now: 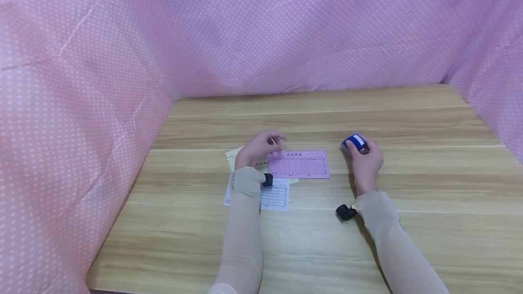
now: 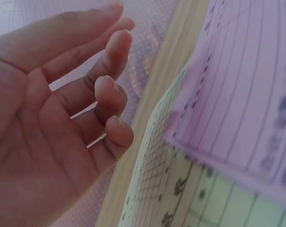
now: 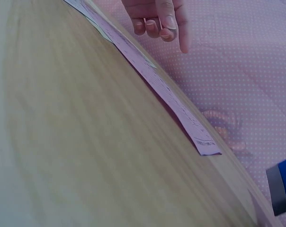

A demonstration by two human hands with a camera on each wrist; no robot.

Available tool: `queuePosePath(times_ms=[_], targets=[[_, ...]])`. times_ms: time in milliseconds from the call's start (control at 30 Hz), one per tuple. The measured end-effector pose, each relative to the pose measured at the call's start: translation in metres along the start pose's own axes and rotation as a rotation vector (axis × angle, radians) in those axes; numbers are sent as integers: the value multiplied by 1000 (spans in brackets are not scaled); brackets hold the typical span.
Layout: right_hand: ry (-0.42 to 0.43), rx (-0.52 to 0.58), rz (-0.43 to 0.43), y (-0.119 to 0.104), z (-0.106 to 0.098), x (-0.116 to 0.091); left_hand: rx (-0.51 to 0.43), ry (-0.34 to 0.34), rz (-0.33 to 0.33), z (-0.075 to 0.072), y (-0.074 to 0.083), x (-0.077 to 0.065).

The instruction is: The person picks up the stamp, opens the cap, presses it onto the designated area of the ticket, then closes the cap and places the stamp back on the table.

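Observation:
My left hand (image 1: 261,145) hovers over the left end of a pink printed form slip (image 1: 306,164), its fingers loosely bent with nothing between them. Beneath the pink slip lies a cream slip (image 1: 234,154); a white slip (image 1: 275,196) is nearer me, partly hidden by the left forearm. In the left wrist view, the bent fingertips (image 2: 115,130) are apart from the pink slip's corner. To the right, my right hand (image 1: 367,161) grips a blue stamp (image 1: 354,141) with a white label, thumb on its near side. Its grey lower edge shows in the right wrist view.
The slips overlap on a wood-grain table (image 1: 184,239). Pink dotted cloth (image 1: 286,35) hangs behind the table and along both sides. A small black wrist camera (image 1: 345,212) sticks out from the right cuff, another (image 1: 267,179) from the left.

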State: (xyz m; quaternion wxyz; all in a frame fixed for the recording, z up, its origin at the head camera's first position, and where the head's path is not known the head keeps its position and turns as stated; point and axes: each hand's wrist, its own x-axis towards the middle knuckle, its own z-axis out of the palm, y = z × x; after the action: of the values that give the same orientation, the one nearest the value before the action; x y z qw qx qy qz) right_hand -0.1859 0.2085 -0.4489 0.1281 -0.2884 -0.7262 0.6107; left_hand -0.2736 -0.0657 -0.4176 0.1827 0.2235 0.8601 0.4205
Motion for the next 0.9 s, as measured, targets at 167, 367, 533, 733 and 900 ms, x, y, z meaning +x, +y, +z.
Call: queuePosePath(times_ms=[167,367,533,733,900], targets=[[-67,39,-31,-1,1,-2,26,-31,48,6,7,5],[-110,56,-66,-3,4,-2,17,-58,76,14,13,10],[-148,40,-98,-5,6,-3,19,-67,90,18,14,14],[-236,41,-145,-3,7,-3,22,-47,71,20,16,15],[-278,41,-199,1,9,-2,14,-35,63,21,17,15]])
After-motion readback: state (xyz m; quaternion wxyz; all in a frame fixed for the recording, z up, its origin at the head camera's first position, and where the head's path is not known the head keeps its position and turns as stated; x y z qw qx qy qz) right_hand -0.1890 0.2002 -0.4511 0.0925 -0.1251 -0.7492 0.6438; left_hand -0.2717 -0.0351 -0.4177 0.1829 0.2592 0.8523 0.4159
